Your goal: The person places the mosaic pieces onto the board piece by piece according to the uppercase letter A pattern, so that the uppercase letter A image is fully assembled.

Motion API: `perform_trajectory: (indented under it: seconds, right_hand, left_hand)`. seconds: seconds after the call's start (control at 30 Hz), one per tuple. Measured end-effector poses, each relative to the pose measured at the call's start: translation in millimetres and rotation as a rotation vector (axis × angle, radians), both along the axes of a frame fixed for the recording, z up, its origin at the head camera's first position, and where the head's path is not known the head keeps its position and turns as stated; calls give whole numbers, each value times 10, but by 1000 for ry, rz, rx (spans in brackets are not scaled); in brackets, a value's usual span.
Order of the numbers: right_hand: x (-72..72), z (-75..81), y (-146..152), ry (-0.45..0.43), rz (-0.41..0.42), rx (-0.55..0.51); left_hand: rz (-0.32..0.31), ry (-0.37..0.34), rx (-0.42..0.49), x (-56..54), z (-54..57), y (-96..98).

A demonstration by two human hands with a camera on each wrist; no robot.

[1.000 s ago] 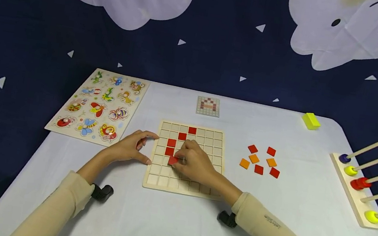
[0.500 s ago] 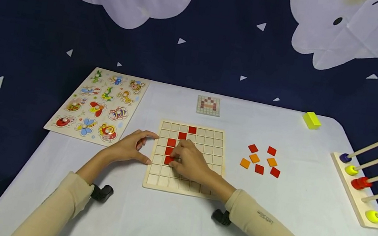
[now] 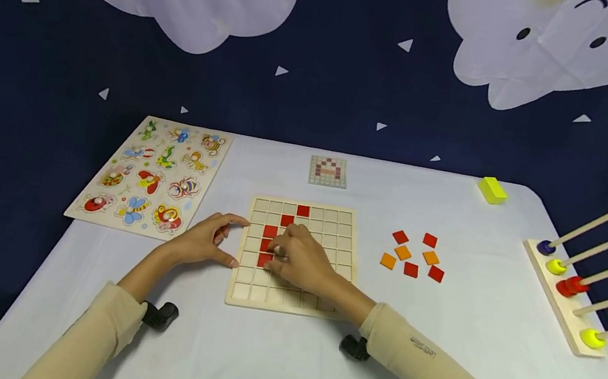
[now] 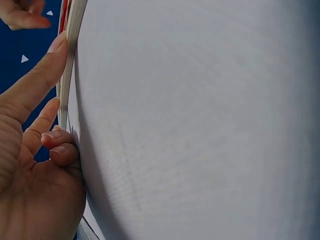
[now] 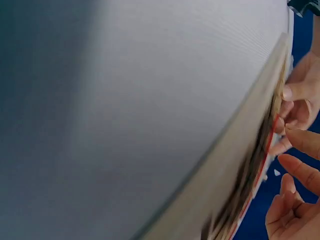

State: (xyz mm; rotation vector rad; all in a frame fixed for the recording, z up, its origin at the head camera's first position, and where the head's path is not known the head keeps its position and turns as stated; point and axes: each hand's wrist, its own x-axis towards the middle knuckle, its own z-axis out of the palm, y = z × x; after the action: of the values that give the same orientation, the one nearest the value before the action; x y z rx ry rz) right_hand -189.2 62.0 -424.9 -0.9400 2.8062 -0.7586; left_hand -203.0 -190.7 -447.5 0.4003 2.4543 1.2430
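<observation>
A wooden grid board (image 3: 286, 309) lies on the white table with several red tiles in its cells, running in a slanting line and then straight down. My right hand (image 3: 305, 263) is over the board, thumb and index fingertips at the lowest red tile (image 3: 264, 261), which lies flat in its cell. In the right wrist view, the thumb and fingers (image 5: 300, 167) stand apart near the board's side. My left hand (image 3: 200, 243) rests at the board's left edge, with index finger and thumb extended against it. Its other fingers curl loosely in the left wrist view.
Loose red tiles (image 3: 411, 270) and orange tiles (image 3: 388, 261) lie right of the board. Behind it is a small pattern card (image 3: 327, 182). An insect puzzle board (image 3: 129, 190) is at left, a yellow block (image 3: 492, 191) back right, a peg stand with rings (image 3: 554, 289) far right.
The lowest red tile, tilted between the right fingers a second ago, now lies flat in its cell. The right hand moved slightly left with it; the left hand stayed at the edge.
</observation>
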Motion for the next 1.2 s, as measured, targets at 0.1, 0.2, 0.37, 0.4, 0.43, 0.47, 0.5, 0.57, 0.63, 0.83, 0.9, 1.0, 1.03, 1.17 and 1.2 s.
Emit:
perform_trajectory:
  seconds: [0.1,0.2,0.37,0.4,0.43,0.47,0.5,0.57,0.63,0.83,0.9,1.0,1.03,1.17,1.2]
  right_hand:
    - [17,54,109,14,-9,-37]
    - [20,99,280,30,-27,-53]
    - [1,112,662,38,-92,-39]
    - [0,106,746,36,-109,-35]
    - [3,99,831,40,-124,-30]
    - [12,96,915,42,-141,-27]
    - [23,92,1002,43,-160,-22]
    - [50,86,1168,44,-200,-14]
    - [78,84,1328,47,-238,-12]
    - [112,64,1758,78,-310,-1]
    - [111,62,1878,97,-328,23]
    - [103,53,2041,112,-353,55]
    - [103,49,2087,113,-361,61]
    - [114,24,2236,112,-377,73]
    - [119,20,2261,110,-376,77]
  left_hand:
    - [5,3,2,12,-5,-2]
    - [10,4,-3,14,-7,0]
    - [17,1,-12,8,-12,12]
    - [16,2,-10,6,-13,13]
    - [15,2,-7,6,-13,15]
    - [14,2,-6,8,-12,16]
    - [11,5,-4,7,-13,17]
    - [8,8,1,6,-14,16]
    - [6,10,3,9,-11,15]
    - [2,9,15,17,-8,12]
    - [4,9,12,17,-8,10]
    - [10,8,7,19,-6,2]
    - [10,9,7,18,-7,-2]
    - [3,12,17,14,-14,-8]
    - [2,12,17,12,-17,-6]
